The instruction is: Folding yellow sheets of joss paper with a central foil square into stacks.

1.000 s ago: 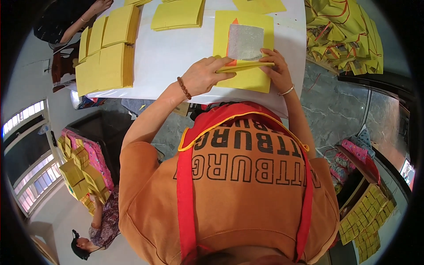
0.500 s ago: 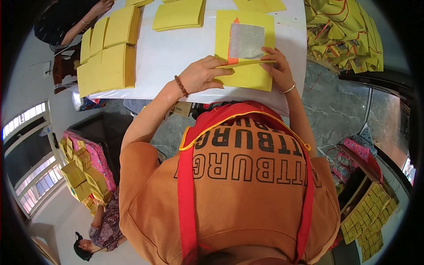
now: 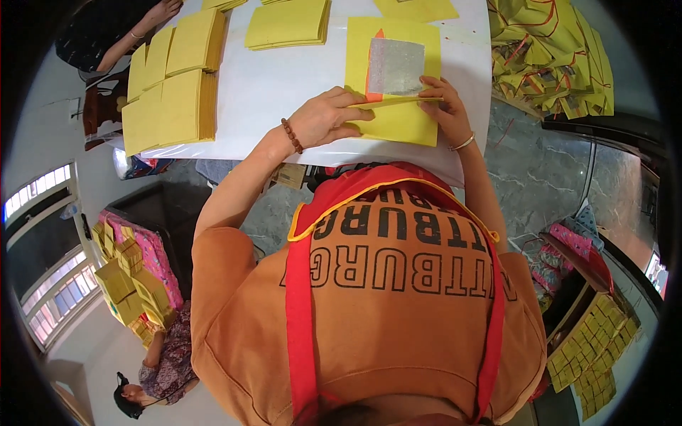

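Observation:
On the white-covered table (image 3: 284, 92) lies yellow paper (image 3: 393, 131) with a silver square (image 3: 398, 67) and a narrow orange strip (image 3: 374, 96) on it. A raised edge of the yellow paper runs across it just nearer to me than the silver square. My left hand (image 3: 325, 117) pinches the left end of this edge between thumb and fingers. At the right end, my right hand (image 3: 446, 106) grips the same edge, its fingertips beside the silver square's lower right corner. How many layers are held cannot be made out.
Piles of folded yellow paper (image 3: 188, 106) stand at the table's left, with another stack (image 3: 288, 25) farther back. Yellow bundles with red strings (image 3: 554, 57) are heaped at the right. A co-worker's hand (image 3: 165, 10) rests at the far left; another person (image 3: 167, 362) handles yellow packets at lower left.
Both hands keep their hold on the paper's raised edge, almost unmoved. The view has shifted very slightly.

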Motion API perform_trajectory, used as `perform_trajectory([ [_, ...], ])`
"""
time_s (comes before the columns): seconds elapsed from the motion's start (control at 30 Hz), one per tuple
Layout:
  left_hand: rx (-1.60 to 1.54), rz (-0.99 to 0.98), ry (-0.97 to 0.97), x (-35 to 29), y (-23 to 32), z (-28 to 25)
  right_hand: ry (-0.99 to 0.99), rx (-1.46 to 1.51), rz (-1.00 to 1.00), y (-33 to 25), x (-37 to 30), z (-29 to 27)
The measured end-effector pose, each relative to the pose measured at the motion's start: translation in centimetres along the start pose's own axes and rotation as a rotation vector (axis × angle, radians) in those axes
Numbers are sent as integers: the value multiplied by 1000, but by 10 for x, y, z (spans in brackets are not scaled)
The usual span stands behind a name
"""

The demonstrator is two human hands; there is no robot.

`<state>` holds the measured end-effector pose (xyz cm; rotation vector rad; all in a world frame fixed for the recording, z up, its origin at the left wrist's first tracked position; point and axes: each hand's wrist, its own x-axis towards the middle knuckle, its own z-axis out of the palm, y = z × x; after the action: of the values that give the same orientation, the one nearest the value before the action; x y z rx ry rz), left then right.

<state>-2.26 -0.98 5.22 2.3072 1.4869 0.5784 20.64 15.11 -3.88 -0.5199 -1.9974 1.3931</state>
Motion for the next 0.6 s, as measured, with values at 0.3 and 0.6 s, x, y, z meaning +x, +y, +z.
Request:
perform_trajectory([
  [0.3,-326,-485,152,4,1,-2,-5,27,87,-1,-5,-5],
  [0.6,-30,-18,81,-2,2,5,-10,75,17,1,1,-1],
])
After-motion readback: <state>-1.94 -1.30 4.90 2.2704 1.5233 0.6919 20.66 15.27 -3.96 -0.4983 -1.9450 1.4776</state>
